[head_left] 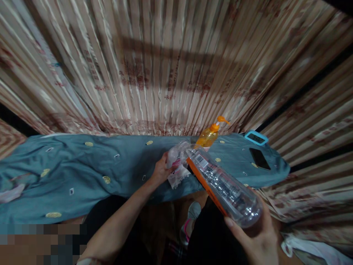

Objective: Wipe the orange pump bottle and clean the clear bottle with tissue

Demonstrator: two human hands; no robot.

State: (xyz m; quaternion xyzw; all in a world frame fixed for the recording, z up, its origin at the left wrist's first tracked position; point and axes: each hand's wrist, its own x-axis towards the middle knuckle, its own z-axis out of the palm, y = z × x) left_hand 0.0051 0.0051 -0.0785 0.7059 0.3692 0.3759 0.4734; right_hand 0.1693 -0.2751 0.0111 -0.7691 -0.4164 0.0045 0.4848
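My right hand [255, 235] grips the base of a long clear plastic bottle [226, 187] with an orange label stripe, held tilted so its far end points toward the table. My left hand [161, 170] is closed on a crumpled white and pink cloth [178, 163] pressed against the bottle's far end. Just behind the cloth stands an orange pump bottle [209, 135] on the table.
A teal cloth with yellow spots [91, 165] covers the table. A black phone [259, 158] and a device with a light-blue frame [256, 137] lie at its right end. Striped curtains [165, 66] hang behind. A shoe [190, 217] shows on the floor below.
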